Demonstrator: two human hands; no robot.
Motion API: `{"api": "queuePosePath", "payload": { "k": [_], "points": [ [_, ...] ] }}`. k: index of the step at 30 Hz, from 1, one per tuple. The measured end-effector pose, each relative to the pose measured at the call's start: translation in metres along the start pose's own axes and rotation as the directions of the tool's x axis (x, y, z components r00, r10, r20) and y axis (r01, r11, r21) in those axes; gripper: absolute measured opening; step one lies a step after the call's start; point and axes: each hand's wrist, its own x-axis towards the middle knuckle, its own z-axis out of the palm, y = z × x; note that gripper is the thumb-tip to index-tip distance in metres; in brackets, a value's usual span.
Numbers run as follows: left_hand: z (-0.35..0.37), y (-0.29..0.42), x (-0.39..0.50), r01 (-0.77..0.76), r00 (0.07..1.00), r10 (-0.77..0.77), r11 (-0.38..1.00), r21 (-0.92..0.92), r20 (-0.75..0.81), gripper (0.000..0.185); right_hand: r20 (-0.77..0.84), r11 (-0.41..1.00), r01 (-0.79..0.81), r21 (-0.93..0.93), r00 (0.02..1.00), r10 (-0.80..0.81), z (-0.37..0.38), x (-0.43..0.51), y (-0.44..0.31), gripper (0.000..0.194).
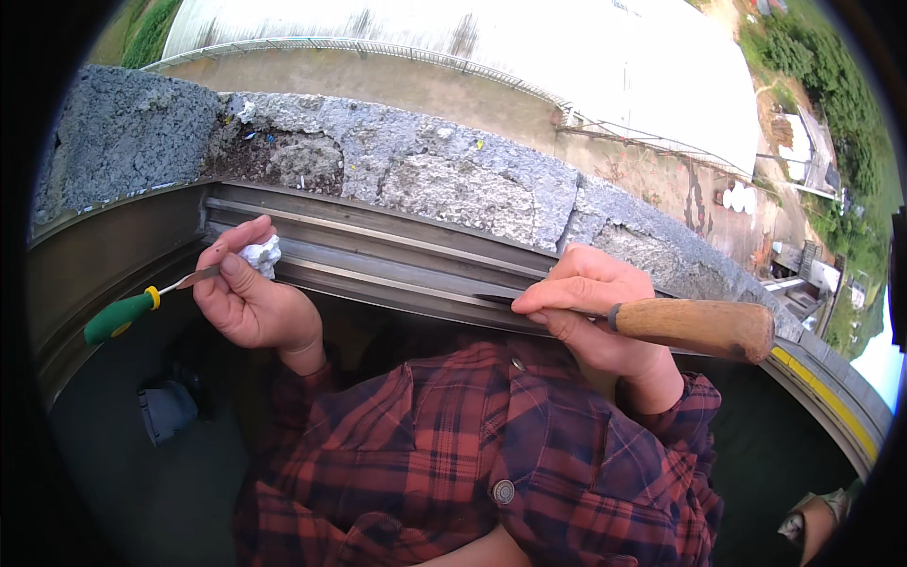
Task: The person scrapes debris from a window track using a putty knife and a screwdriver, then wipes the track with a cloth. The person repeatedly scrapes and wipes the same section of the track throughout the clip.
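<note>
My left hand (251,298) pinches a small tool with a green handle (120,317), a yellow collar and a thin metal shaft. Its flat brownish blade passes between thumb and fingers. A crumpled white wad (262,255), perhaps tissue, is in the same hand. Held in my right hand (595,305) is a tapered, dark-bladed tool with a thick wooden handle (694,327) and a metal ferrule. Its pointed tip (489,298) lies over the metal window track (397,273), pointing left; whether it touches cannot be told. The track has several parallel rails and grooves.
Beyond the track runs a rough, cracked concrete ledge (453,191) with loose crumbs and small coloured scraps. Past it is a drop to a yard, a railing (453,64) and a large white roof (567,42). A bluish-grey object (168,410) sits low at left.
</note>
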Motion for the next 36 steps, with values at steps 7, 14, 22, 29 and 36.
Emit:
{"api": "queuePosePath", "payload": {
  "k": [7, 14, 22, 29, 36],
  "points": [
    [0.001, -0.001, -0.002, 0.053, 0.998, -0.052, 0.997, 0.048, -0.022, 0.017, -0.110, 0.999, -0.001, 0.047, 0.994, 0.006, -0.026, -0.043, 0.010, 0.013],
    [0.001, -0.003, -0.001, 0.038, 0.999, -0.035, 0.995, 0.093, -0.037, 0.016, -0.132, 0.997, -0.068, 0.036, 0.989, 0.072, -0.058, -0.067, 0.017, 0.019],
    [0.000, -0.006, -0.001, 0.043, 0.999, -0.039, 0.991, 0.124, -0.035, 0.016, -0.148, 0.995, -0.104, 0.001, 0.984, 0.103, -0.074, -0.086, 0.019, 0.017],
    [0.000, -0.011, 0.001, 0.037, 0.999, -0.034, 0.989, 0.143, -0.026, 0.017, -0.170, 0.992, -0.122, -0.041, 0.979, 0.113, -0.090, -0.111, 0.030, 0.016],
    [0.001, -0.007, 0.007, 0.030, 1.000, -0.030, 0.988, 0.151, -0.002, 0.017, -0.150, 0.980, -0.183, 0.079, 0.970, 0.193, -0.106, -0.138, 0.038, 0.018]
  ]
}}
